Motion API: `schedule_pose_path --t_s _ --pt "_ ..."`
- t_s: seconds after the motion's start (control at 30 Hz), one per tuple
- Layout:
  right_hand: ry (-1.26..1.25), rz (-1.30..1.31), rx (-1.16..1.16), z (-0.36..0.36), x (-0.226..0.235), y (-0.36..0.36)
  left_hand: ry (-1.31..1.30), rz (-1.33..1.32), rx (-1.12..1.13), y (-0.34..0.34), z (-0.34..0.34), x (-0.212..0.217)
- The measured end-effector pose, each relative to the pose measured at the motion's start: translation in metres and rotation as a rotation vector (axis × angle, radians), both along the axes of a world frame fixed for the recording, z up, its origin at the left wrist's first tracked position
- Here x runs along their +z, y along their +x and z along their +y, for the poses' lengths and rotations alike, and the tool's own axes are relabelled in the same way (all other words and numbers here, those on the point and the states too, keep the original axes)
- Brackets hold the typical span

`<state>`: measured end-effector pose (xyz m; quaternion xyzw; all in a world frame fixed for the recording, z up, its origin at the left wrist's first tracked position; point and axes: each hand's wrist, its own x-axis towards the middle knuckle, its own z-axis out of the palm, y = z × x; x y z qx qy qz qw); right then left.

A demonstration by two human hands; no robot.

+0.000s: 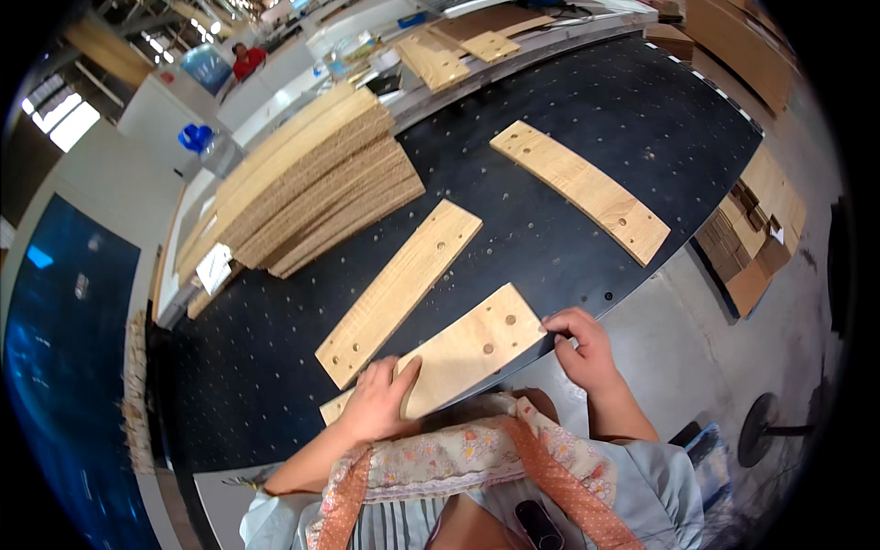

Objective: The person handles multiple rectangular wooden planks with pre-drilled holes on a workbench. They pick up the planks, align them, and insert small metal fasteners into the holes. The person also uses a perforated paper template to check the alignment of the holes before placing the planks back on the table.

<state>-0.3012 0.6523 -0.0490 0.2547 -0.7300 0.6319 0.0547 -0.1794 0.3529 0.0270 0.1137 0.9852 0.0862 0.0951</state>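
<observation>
Three light wooden boards with drilled holes lie on a black perforated worktable [568,119]. The nearest board [467,348] sits at the table's front edge. My left hand [380,399] presses flat on its left part, fingers spread. My right hand [582,348] grips its right end at the table edge. A second board [399,289] lies just beyond it, angled up to the right. The third board [582,188], slightly curved, lies farther right, apart from both hands.
A tall stack of curved wooden boards [307,188] fills the table's left back. More boards [458,50] rest on a bench behind. Stacked wooden pieces [752,238] stand on the floor at right. A person in red [243,60] is far off.
</observation>
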Motion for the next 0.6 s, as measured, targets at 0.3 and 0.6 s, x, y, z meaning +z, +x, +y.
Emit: schedule_pose_path --t_s 0.3,0.6 --pt "0.160 0.145 -0.243 0.000 -0.003 -0.024 -0.049 0.146 0.395 -0.073 -0.055 -0.009" --pt "0.294 0.350 -0.281 -0.007 -0.013 -0.030 0.731 0.032 0.395 -0.109 -0.117 -0.036"
